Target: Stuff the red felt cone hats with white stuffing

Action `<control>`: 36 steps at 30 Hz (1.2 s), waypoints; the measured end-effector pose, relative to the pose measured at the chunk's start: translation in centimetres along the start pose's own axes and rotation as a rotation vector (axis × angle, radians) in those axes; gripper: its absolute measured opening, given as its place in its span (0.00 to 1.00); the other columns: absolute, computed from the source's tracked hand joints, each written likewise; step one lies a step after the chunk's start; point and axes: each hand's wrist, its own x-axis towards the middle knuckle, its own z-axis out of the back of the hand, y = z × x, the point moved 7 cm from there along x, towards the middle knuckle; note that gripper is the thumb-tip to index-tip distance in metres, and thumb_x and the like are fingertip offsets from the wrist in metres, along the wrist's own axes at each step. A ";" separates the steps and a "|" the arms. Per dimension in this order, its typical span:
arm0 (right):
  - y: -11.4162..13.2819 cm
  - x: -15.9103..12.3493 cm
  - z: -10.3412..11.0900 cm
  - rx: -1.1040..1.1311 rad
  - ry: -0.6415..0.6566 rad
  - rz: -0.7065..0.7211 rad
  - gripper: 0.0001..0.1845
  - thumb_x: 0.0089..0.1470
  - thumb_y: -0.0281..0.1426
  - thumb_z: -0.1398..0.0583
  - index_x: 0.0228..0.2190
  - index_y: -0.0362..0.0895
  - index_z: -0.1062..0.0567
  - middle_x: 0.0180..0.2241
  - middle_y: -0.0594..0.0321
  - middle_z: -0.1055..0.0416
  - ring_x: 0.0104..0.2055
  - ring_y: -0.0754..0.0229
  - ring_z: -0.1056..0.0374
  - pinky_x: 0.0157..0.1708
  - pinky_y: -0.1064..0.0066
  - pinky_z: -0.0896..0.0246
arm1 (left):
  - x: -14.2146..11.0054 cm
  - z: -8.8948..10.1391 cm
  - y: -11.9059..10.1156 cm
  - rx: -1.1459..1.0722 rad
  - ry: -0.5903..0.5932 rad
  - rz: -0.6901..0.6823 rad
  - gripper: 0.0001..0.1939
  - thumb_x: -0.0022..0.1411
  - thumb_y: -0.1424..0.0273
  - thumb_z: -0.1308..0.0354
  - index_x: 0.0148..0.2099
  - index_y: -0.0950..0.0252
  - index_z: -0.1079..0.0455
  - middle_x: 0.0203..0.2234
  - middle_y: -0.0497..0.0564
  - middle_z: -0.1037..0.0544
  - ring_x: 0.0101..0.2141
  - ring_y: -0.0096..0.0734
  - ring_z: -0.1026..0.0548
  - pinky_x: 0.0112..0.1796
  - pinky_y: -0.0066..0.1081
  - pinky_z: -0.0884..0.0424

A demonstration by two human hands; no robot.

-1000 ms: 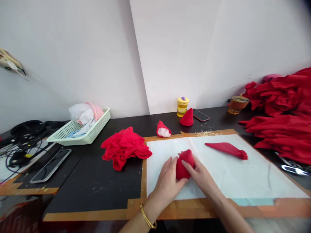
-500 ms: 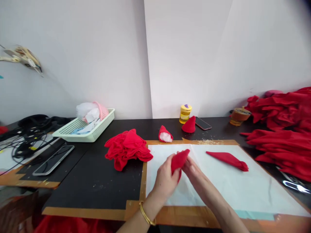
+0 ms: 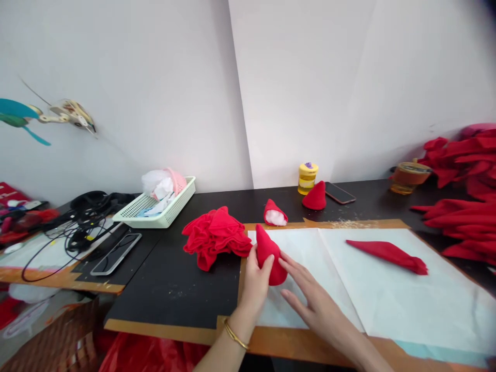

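A red felt cone (image 3: 268, 253), pointed end up and slightly tilted, is gripped by my left hand (image 3: 256, 276), whose thumb presses on its front. My right hand (image 3: 310, 292) is beside the cone with its fingers spread, the fingertips at or very near the cone's right side. Behind them lies a red cone with white stuffing (image 3: 275, 216) showing at its mouth. Another red cone (image 3: 315, 197) stands upright farther back. To the right, a flat, twisted red cloth piece (image 3: 387, 254) rests on the white sheet (image 3: 406, 305). Left of my hands is a heap of red cloth pieces (image 3: 215, 235).
A pale green basket (image 3: 166, 217) holds white and pink items. Two phones, a silver-edged one (image 3: 116, 254) and a dark one (image 3: 340, 193), lie on the black table. A yellow-lidded jar (image 3: 307, 180) and an amber jar (image 3: 408, 178) stand at the back. Red cloth piles (image 3: 461, 219) fill the right; cables (image 3: 83, 227) lie left.
The cone has turned from lying slanted between both hands to pointing up in my left hand. My right hand has opened and drawn slightly away. The view has shifted left.
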 end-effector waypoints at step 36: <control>-5.5 -8.8 3.3 -0.202 -0.298 0.142 0.14 0.65 0.33 0.41 0.50 0.47 0.20 0.49 0.54 0.21 0.51 0.51 0.23 0.51 0.67 0.24 | 8.0 -8.5 -2.9 1.181 0.328 -0.374 0.19 0.53 0.82 0.40 0.48 0.68 0.26 0.47 0.64 0.22 0.56 0.55 0.29 0.59 0.54 0.36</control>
